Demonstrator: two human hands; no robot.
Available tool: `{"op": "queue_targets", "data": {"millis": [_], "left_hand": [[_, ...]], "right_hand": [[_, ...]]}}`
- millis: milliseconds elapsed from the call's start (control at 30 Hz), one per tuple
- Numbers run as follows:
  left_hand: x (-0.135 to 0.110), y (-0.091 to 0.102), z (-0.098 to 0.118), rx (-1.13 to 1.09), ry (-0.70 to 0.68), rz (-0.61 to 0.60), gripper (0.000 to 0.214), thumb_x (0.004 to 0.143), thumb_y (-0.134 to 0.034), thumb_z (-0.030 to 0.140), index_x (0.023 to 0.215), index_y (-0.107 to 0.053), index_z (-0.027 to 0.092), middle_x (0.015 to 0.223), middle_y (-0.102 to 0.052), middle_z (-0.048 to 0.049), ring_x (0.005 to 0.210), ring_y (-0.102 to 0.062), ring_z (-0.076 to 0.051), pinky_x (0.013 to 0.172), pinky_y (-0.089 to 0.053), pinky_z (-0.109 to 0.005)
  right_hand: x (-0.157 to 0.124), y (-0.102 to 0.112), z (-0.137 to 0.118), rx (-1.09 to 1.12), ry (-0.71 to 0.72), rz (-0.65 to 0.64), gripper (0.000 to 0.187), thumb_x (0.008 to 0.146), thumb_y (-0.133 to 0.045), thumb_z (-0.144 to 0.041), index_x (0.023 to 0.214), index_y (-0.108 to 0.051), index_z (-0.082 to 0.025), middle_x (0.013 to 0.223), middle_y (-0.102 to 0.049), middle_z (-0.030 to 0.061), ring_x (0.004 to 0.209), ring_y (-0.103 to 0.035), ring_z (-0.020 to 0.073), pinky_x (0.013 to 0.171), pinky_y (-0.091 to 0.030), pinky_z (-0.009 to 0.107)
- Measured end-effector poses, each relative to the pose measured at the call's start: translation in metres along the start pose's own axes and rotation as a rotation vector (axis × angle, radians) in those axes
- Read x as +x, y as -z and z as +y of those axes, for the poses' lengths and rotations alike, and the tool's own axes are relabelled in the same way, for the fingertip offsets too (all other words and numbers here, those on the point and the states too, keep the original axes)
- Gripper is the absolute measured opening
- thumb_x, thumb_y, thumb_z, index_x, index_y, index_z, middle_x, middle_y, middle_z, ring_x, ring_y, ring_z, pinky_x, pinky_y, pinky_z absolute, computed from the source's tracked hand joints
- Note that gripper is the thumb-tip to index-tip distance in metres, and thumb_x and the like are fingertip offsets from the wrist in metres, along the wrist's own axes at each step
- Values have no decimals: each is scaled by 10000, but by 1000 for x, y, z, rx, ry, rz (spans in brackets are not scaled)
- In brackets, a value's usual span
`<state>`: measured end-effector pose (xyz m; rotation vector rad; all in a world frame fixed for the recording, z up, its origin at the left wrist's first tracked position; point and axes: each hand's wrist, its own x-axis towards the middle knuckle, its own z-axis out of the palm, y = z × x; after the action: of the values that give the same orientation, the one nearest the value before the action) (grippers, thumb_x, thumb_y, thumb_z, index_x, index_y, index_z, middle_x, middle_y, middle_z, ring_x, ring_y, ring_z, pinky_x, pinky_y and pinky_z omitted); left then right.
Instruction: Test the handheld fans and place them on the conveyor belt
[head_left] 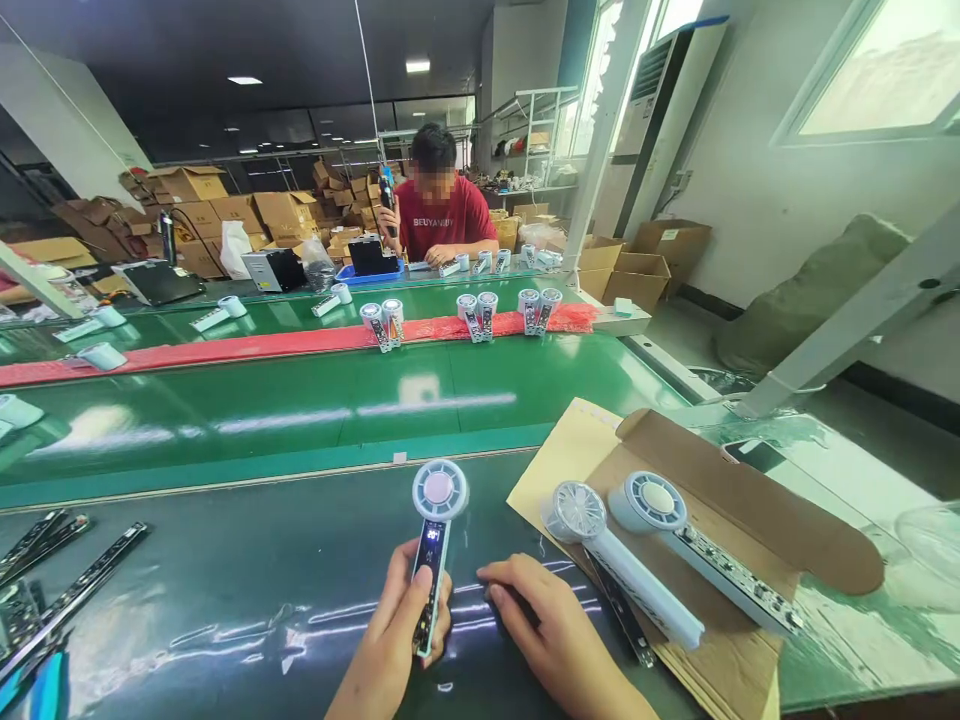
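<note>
My left hand (397, 630) grips the handle of a small white handheld fan (435, 530), thumb on its dark front panel with a lit display. The fan's round head points away from me. My right hand (551, 635) rests curled on the dark table right beside it, fingers over a thin dark strip, near the cardboard. Two more fans lie on a brown cardboard sheet (750, 520) to the right: one closed white fan (615, 560) and one with its circuit board exposed (697, 545).
A green conveyor belt (300, 400) runs across ahead, with a red strip carrying several fan pairs (476, 315). A person in a red shirt (439, 215) works on the far side. Black strips (67, 590) lie at the left. Cardboard boxes stand behind.
</note>
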<state>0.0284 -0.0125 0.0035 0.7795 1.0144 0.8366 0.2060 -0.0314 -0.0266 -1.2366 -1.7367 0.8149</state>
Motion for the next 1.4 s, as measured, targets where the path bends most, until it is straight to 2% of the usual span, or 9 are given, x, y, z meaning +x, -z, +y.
{"op": "queue_targets", "data": {"millis": [200,333,900,1067,1400], "left_hand": [[5,1,-7,107,-13,22,438,871,-467,517,1186,-312,255,763,-471,25,521,-381,-65,470,-306,-192],[-1,-4,-8,138,-22,14,484,856,-455,561,1197,-330,241,763,-475,13,557,-377,-79,500,-286,-208],[-8,-5,-6,226,3,17,438,878,-431,529,1219,-321,278,845,-520,-5,649,-412,-119,589,-333,-244],[-8,-3,-6,280,9,8,445,885,-388,550,1234,-316,284,799,-493,5,623,-388,-125,562,-323,-254],[-7,-1,-8,232,-2,6,435,890,-397,526,1234,-305,276,814,-489,2,610,-388,-116,539,-334,-241]], "right_hand": [[0,0,1,10,-31,-17,191,928,-418,-180,1037,-567,-230,915,-602,22,840,-569,175,758,-435,287],[1,0,0,1,-42,-36,189,926,-419,-178,1040,-564,-218,920,-593,33,845,-563,185,753,-439,299],[-1,1,-3,-35,-44,-39,186,931,-425,-151,1060,-542,-216,916,-575,25,837,-535,182,746,-430,310],[-2,1,-3,-43,-42,-37,196,928,-422,-145,1067,-539,-219,921,-572,27,835,-531,185,742,-433,316],[-1,0,-6,-59,-40,-34,194,927,-422,-146,1065,-542,-211,905,-566,32,824,-534,185,734,-439,310]]}}
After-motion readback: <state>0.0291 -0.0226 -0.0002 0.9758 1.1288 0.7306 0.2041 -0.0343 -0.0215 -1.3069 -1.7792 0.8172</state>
